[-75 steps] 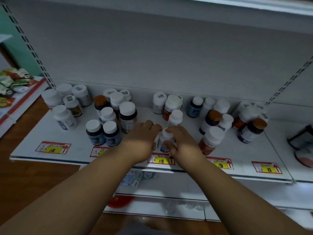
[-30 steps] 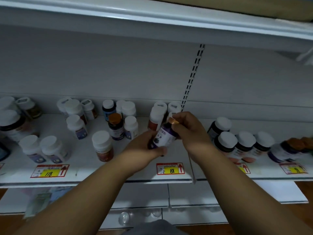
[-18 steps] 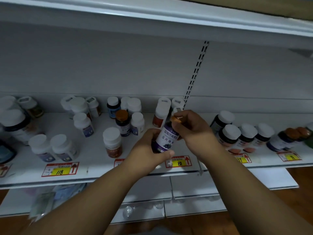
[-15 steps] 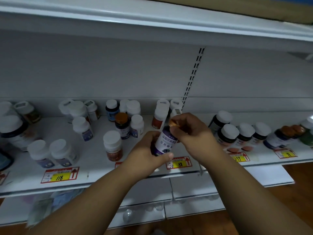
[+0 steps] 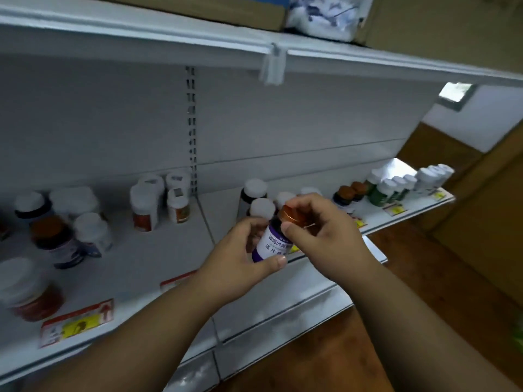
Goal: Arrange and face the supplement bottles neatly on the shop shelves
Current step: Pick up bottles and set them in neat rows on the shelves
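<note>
Two bare hands hold one round plastic bottle [image 5: 272, 244] tilted in the air, near the white metal shelf [image 5: 158, 258]. The left hand [image 5: 240, 258] wraps its fingers around the body. The right hand [image 5: 325, 236] pinches the ridged copper cap [image 5: 291, 215]. The white and purple label carries Chinese characters, partly hidden. Blurred white-capped bottles [image 5: 158, 205] stand farther back.

a pale grey metal back panel [image 5: 107, 123] rises behind the shelving, split by a vertical slotted upright strip [image 5: 192, 128]. overhead runs a white upper shelf edge [image 5: 141, 35] with a small clear plastic clip [image 5: 273, 65] hanging from it, and brown cardboard boxes [image 5: 441, 21] sit on top beside a blue-and-white patterned bag [image 5: 325, 15]. to the right a white wall [image 5: 486, 117] shows above brown wooden panelling [image 5: 452, 176]. the floor is reddish-brown wood [image 5: 441, 281], dimly lit.
</note>
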